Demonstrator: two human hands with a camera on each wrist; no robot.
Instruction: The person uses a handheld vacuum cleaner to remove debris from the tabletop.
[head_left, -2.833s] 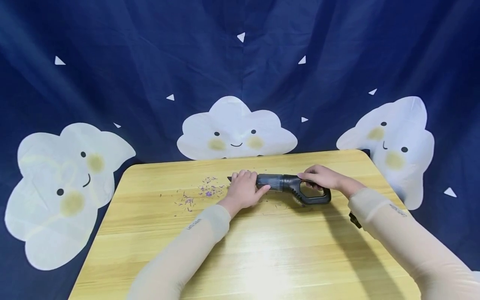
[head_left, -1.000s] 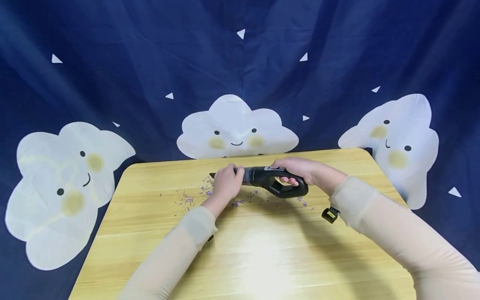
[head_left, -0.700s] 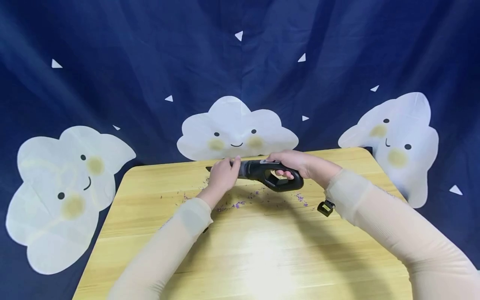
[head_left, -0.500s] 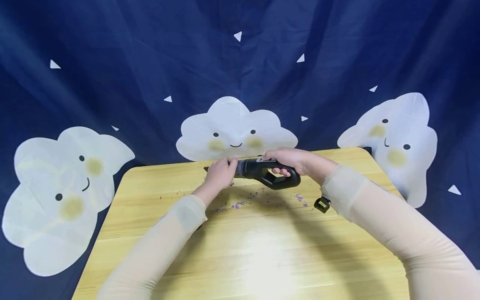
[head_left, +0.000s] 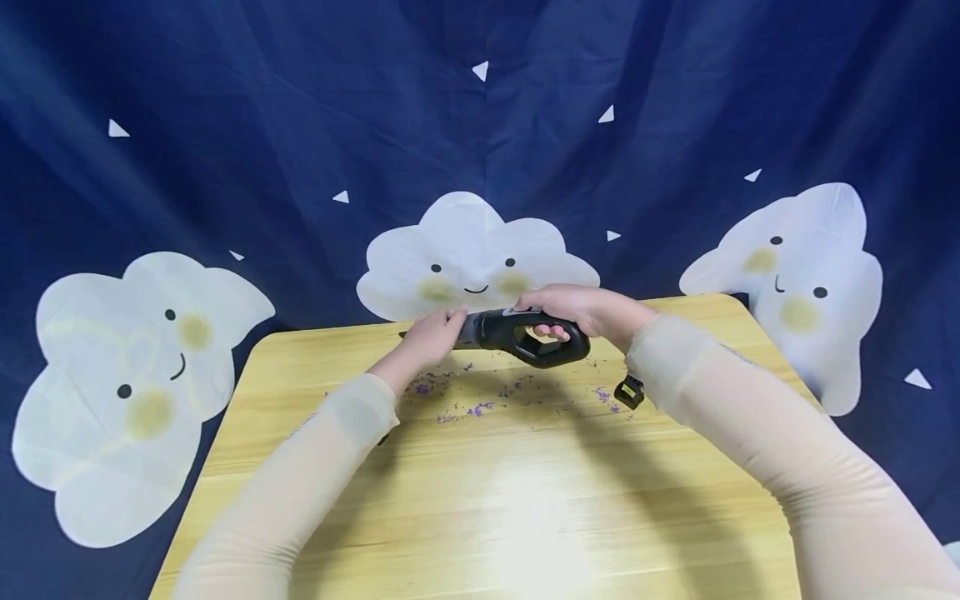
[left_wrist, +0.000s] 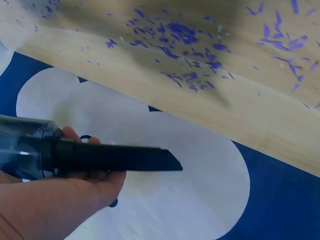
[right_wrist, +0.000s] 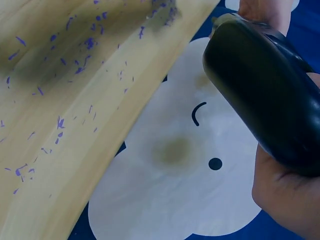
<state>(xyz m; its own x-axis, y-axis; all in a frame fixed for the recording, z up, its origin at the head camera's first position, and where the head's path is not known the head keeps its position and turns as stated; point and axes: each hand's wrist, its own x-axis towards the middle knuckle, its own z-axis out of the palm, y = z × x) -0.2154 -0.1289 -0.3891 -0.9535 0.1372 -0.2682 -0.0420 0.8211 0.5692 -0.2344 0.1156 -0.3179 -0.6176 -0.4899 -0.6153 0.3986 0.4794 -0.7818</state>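
Observation:
A black handheld vacuum cleaner with a clear dust chamber is held up over the table's far part. My left hand grips it at the front, fingers curled around the base of its slanted black nozzle. The nozzle points left. At the rear, my right hand holds the loop handle, fingers through the opening and thumb on top. Purple shavings lie scattered on the wood below, with a denser clump in the left wrist view.
The light wooden table has rounded far corners. Behind it hangs a dark blue curtain with white smiling clouds. A small black camera hangs under the right sleeve.
Both hands have carried the vacuum cleaner left and higher, toward the table's far edge. Shavings formerly hidden by the vacuum and left hand now show beneath. Both grips stay on it.

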